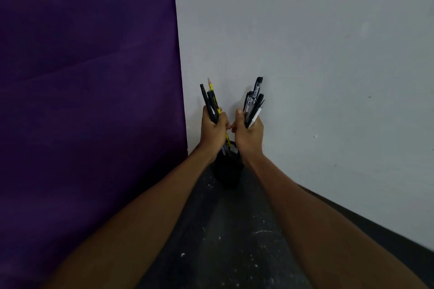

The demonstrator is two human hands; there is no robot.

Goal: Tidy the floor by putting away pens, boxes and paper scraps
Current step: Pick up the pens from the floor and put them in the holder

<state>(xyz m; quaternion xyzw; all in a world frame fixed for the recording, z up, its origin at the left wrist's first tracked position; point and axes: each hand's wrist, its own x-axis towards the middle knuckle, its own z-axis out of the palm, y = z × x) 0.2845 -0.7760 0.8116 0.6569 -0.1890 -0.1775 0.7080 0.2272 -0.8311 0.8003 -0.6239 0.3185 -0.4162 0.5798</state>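
Purple sheet (89, 101) fills the left of the scene, pale wall (305, 54) the right & far side. Speckled dark floor (230, 230) runs between them to the corner. Person's two bare arms reach in from the near edge.

Left hand (213, 129) is a closed fist round the left bunch (210, 101): a few dark pens plus a yellow pencil. Right hand (249, 134) is fisted the same way round the right bunch (254, 103), a thicker lot of black & white pens. Knuckles of both hands meet, or nearly so, above a black mesh pen cup (229, 166). It stands on the floor in the far corner, partly hidden by the wrists. Pencil's lower end points down twd the cup's mouth; whether it is already inside can't be told.

Risk, judging from this: cup looks small & light, so two fistfuls pushed in together could tip it or jam at the rim, scattering pens back onto the floor. Both bunches fan out at the top, i.e. not squared up, so a loosened fist may let strays drop outside the cup. Hands also crowd each other, so one going in at a time looks safer. No boxes or paper scraps in view.
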